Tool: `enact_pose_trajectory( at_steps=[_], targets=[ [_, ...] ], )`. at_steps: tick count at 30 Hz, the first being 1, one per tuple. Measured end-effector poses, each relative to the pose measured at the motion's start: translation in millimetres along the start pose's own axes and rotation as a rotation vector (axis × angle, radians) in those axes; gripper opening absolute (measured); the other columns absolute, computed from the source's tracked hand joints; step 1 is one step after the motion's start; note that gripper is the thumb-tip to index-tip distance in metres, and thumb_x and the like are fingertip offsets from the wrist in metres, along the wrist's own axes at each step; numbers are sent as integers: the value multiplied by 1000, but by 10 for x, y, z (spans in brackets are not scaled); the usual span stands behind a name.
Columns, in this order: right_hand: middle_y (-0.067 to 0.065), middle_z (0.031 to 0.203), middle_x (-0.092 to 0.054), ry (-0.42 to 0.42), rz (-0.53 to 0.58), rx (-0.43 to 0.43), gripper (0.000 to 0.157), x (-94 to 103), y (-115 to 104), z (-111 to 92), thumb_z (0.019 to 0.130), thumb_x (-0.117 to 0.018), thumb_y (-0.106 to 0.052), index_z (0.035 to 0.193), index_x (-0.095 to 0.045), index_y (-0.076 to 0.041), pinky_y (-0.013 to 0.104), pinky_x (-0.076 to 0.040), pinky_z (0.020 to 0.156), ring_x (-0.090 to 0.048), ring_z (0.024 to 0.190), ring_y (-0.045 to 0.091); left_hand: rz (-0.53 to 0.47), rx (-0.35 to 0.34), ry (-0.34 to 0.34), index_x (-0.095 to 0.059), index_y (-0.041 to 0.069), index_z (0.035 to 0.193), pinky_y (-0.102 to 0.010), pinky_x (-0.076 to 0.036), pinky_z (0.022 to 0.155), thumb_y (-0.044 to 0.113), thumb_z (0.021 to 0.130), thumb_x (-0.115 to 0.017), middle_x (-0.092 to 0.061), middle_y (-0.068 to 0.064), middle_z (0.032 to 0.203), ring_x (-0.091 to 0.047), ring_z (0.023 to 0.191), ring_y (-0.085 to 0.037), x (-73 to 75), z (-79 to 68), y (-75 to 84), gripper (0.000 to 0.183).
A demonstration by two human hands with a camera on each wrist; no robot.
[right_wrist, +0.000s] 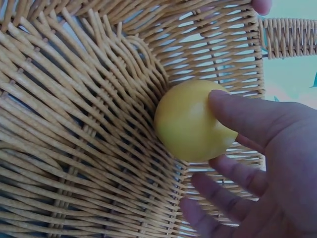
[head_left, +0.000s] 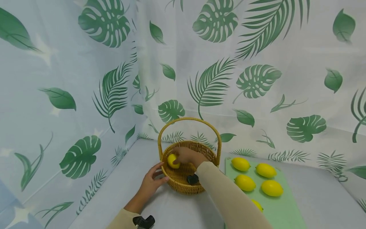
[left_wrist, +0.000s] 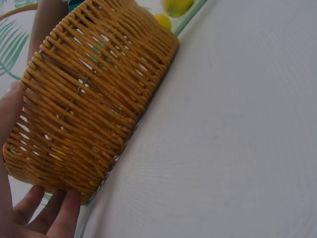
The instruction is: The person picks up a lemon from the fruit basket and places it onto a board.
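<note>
A round wicker basket [head_left: 186, 187] with a tall arched handle stands on the light cloth. My right hand [head_left: 188, 156] reaches down inside it. Between thumb and fingers this hand pinches a yellow lemon [right_wrist: 190, 121], low against the basket's side wall. At the basket's left side, my left hand [head_left: 152, 180] holds the wall, its thumb and fingers spread around the outside. In the left wrist view, the fingertips [left_wrist: 69, 208] touch the weave near the base.
On the right lies a pale green board [head_left: 281, 210] with several lemons, among them a near one [head_left: 271, 188] and a far one [head_left: 240, 164]. The right forearm partly covers one lemon [head_left: 258, 204]. Leaf-printed curtains [head_left: 183, 63] hang behind and at left.
</note>
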State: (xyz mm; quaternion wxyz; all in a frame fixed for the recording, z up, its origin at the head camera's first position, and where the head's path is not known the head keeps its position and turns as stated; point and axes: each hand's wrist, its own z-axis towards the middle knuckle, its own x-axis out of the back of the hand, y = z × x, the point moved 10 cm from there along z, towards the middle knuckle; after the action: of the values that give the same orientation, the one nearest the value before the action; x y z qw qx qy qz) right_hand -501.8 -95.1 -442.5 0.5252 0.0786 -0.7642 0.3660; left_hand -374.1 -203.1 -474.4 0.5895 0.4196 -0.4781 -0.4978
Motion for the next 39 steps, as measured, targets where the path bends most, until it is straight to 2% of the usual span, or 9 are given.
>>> enact_pose_trajectory(
  at_steps=[5, 16, 20, 23, 27, 33, 36, 39],
  targets=[
    [4, 138, -52, -22, -29, -10, 57, -38, 4, 13, 90, -71, -28, 143, -50, -16, 43, -40, 102, -49, 122, 22, 7, 0, -5, -45, 8, 145, -39, -51, 90, 17, 85, -77, -39, -12, 149, -46, 126, -37, 1, -37, 81, 68],
    [0, 130, -56, -64, -6, -51, 62, -92, 30, -30, 85, -73, -15, 142, -51, -26, 45, -42, 97, -51, 110, 21, -3, -7, -2, -46, 10, 145, -41, -51, 89, 17, 85, -77, -40, -10, 148, -46, 126, -37, 4, -32, 27, 68],
    [-1, 135, -53, -112, -2, -35, 59, -153, 23, -43, 86, -74, -23, 141, -52, -27, 46, -40, 100, -49, 115, 20, 2, -26, 8, -48, 17, 144, -39, -51, 89, 21, 84, -79, -40, -6, 148, -47, 125, -34, 23, 44, -152, 67],
    [-2, 141, -49, -139, -48, -1, 58, -192, 18, -24, 87, -74, -31, 141, -52, -27, 46, -36, 104, -45, 125, 21, 12, -35, 10, -47, 21, 144, -37, -51, 88, 26, 84, -79, -38, -4, 149, -47, 126, -32, 34, 105, -275, 68],
    [-2, 145, -47, -144, -107, 10, 59, -196, 31, -1, 89, -73, -31, 143, -51, -27, 45, -35, 106, -42, 131, 22, 3, -34, 7, -46, 16, 145, -38, -51, 88, 24, 85, -78, -37, -7, 150, -47, 126, -34, 22, 86, -191, 69],
    [0, 139, -52, -115, -89, -36, 70, -137, 34, -27, 82, -80, -27, 145, -48, -23, 44, -39, 102, -48, 123, 21, 8, -31, -12, -45, 6, 144, -38, -52, 88, 16, 85, -77, -38, -14, 148, -47, 124, -40, 3, 6, 76, 68],
    [0, 135, -54, -91, -87, -37, 71, -84, 5, -64, 79, -82, -27, 143, -50, -22, 44, -40, 102, -49, 121, 21, 18, -28, -19, -44, 5, 145, -38, -51, 88, 17, 86, -77, -39, -15, 148, -47, 124, -39, 0, 3, 94, 69],
    [-1, 131, -56, -91, -72, -19, 69, -65, -38, -99, 79, -83, -24, 140, -52, -21, 44, -41, 101, -50, 118, 20, 15, -19, -8, -43, 7, 146, -39, -52, 88, 17, 86, -77, -36, -13, 150, -46, 126, -38, 13, 16, -17, 70]
  ],
)
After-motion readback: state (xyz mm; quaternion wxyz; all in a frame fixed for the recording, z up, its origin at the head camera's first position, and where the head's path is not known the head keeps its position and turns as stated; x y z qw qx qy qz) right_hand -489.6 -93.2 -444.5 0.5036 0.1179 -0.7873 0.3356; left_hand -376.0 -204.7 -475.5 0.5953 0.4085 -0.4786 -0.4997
